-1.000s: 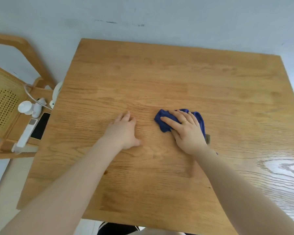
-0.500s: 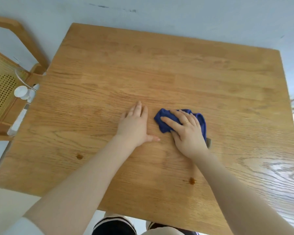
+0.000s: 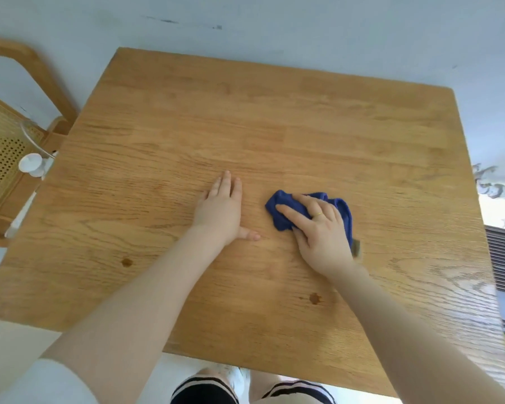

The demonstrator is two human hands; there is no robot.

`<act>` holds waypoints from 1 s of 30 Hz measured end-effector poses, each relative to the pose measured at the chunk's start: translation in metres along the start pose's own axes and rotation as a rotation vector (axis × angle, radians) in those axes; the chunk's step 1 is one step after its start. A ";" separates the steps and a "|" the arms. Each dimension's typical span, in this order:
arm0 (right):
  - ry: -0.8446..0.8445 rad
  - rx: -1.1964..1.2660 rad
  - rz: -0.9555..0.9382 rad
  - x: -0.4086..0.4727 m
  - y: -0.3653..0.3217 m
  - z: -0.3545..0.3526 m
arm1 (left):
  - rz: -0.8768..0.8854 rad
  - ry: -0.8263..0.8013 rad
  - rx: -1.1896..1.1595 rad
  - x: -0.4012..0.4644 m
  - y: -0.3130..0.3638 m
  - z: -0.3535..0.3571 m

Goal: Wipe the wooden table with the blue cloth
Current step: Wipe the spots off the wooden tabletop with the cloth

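While the left hand (image 3: 220,212) lies flat on the wooden table (image 3: 274,126), palm down with fingers straight and thumb out to the right, holding nothing, the right hand (image 3: 321,228) presses down on the blue cloth (image 3: 280,208). Its fingers are spread and nearly straight over the crumpled fabric, a ring on one of them, and the cloth bunches out past the fingertips to the left and far side. Cloth and hands sit near the middle of the tabletop, the hands close but apart. A wooden chair (image 3: 3,147) stands at the table's left edge, with white objects (image 3: 31,164) on its seat.
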State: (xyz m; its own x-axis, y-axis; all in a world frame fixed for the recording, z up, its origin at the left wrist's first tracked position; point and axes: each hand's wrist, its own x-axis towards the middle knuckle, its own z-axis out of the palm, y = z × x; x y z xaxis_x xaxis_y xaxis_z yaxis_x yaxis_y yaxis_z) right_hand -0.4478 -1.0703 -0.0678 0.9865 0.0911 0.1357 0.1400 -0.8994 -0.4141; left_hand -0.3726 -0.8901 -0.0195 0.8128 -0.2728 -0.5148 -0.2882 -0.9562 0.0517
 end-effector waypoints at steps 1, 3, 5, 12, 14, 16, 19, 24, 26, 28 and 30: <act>-0.026 -0.004 -0.040 0.002 0.006 -0.004 | -0.001 -0.002 0.003 0.000 0.000 -0.001; -0.031 -0.030 -0.020 0.020 0.021 -0.009 | -0.001 -0.009 0.012 0.002 0.001 -0.003; 0.018 -0.071 0.098 0.043 0.033 -0.009 | 0.001 -0.015 0.024 0.003 0.001 -0.002; 0.083 -0.099 0.300 0.022 0.009 0.002 | 0.002 -0.002 0.039 -0.002 0.000 0.001; 0.088 -0.058 0.263 -0.008 0.001 0.001 | 0.015 0.006 0.070 -0.002 0.002 0.000; 0.063 -0.020 0.187 -0.025 0.002 -0.003 | 0.066 0.026 0.106 -0.004 0.004 0.002; 0.088 -0.036 0.098 -0.013 0.021 -0.009 | 0.179 0.078 0.120 -0.005 0.004 0.007; 0.169 -0.121 0.326 0.046 0.056 -0.010 | 0.182 0.032 0.126 0.002 0.001 0.006; 0.173 -0.125 0.377 0.047 0.054 -0.010 | 0.192 0.029 0.117 0.002 0.001 0.004; 0.169 -0.118 0.388 0.026 0.042 -0.008 | 0.181 0.011 0.087 -0.001 0.004 0.003; 0.160 -0.111 0.356 -0.007 0.029 -0.009 | 0.150 -0.025 0.038 -0.003 0.008 0.000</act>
State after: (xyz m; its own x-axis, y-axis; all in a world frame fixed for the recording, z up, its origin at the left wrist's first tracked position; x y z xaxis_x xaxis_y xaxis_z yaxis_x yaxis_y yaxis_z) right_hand -0.4511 -1.1005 -0.0727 0.9449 -0.2942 0.1437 -0.2265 -0.9041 -0.3624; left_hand -0.3780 -0.8972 -0.0177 0.7465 -0.4089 -0.5249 -0.4246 -0.9001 0.0974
